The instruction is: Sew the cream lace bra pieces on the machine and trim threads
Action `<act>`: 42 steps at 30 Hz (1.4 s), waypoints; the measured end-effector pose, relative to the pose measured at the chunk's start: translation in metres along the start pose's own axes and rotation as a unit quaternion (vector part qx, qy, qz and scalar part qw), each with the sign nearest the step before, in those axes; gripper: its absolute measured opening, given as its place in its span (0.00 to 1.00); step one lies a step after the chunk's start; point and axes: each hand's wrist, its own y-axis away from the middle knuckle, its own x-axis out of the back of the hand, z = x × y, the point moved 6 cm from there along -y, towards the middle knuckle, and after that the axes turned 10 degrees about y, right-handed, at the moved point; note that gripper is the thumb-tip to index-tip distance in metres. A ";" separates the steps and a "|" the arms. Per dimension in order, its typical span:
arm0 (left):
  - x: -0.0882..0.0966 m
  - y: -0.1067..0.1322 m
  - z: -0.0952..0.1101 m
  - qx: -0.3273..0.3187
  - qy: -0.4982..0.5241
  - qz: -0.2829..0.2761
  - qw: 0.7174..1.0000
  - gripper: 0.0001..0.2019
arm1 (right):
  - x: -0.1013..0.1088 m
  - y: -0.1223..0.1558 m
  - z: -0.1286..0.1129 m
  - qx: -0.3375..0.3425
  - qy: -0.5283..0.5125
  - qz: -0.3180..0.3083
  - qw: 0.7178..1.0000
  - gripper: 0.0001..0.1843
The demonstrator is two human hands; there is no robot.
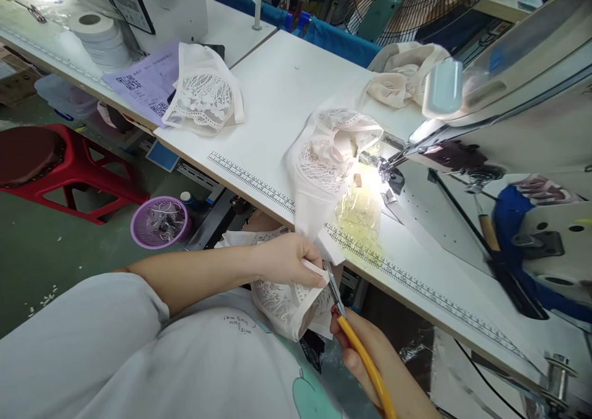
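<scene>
White sewing table [277,92] spans the scene; at its near edge a soft, limp lace garment [319,160] is pinched by the closed left hand [282,259]; yellow-handled snips [351,333] are gripped in the right hand [374,357]; best held near the seam.

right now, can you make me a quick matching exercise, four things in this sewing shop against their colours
Things:
1. stool
2. small basket
3. snips handle, in the right hand
4. paper sheet

Colours:
a. yellow
b. lilac with printed codes
c. red
d. purple

Pairs: 1-c, 2-d, 3-a, 4-b
</scene>
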 end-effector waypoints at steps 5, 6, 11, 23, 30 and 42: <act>0.000 -0.002 -0.004 0.012 0.063 -0.024 0.998 0.08 | 0.000 -0.001 0.001 0.005 0.010 0.009 1.000 0.33; 0.000 -0.002 -0.004 0.013 0.076 -0.028 0.997 0.08 | 0.001 -0.002 0.000 0.011 0.014 0.017 1.000 0.32; 0.000 -0.001 -0.002 0.020 0.105 -0.030 0.994 0.07 | -0.001 -0.006 -0.002 0.021 0.031 0.083 0.996 0.25; 0.008 0.017 0.016 -0.047 0.017 0.031 0.998 0.07 | 0.004 -0.010 -0.011 0.023 0.024 0.162 0.986 0.18; 0.016 0.025 0.009 -0.048 0.023 0.027 0.998 0.12 | 0.003 -0.012 -0.013 0.041 0.029 0.119 0.992 0.23; 0.030 0.036 0.009 -0.119 0.057 0.109 0.985 0.11 | -0.006 -0.017 -0.036 0.075 0.133 0.223 0.963 0.14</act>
